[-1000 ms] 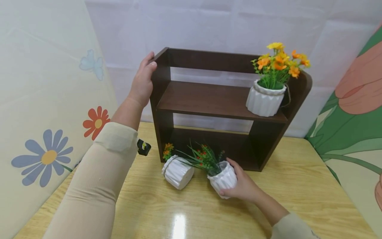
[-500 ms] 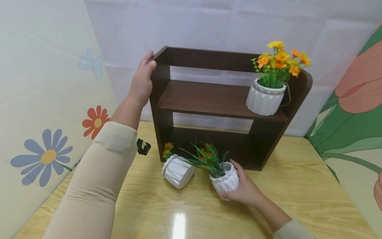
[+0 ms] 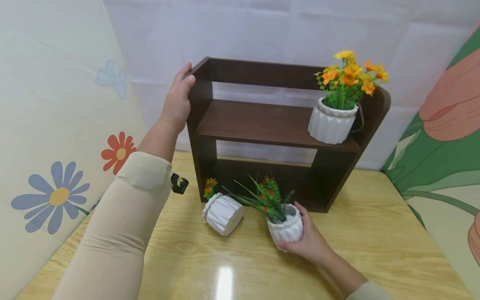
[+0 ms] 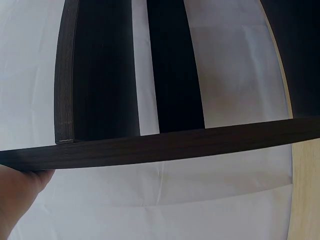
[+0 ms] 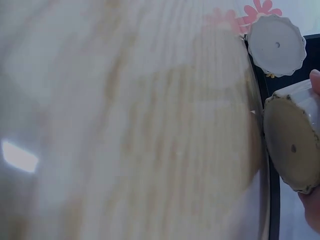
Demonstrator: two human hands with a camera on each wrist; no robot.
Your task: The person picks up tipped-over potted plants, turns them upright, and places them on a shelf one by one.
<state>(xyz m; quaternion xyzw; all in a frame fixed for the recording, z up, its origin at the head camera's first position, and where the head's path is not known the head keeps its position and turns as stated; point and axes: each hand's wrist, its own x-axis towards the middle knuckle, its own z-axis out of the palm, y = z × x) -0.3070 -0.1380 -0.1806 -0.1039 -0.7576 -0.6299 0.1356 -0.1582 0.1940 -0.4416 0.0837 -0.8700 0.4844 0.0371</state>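
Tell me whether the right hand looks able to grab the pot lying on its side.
Probably not as things stand: the right hand grips another white pot, and that pot and its green leaves are between the hand and the tipped pot.

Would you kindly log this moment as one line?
left hand: touches rack | right hand: holds red-flowered pot | orange-flowered pot: lies on table | yellow-flowered pot: upright on upper shelf

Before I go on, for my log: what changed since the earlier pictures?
The right hand has shifted the held pot slightly right and tipped it more upright. Nothing was grasped or released; the left hand stays on the shelf unit, the lying pot and upper pot stay put.
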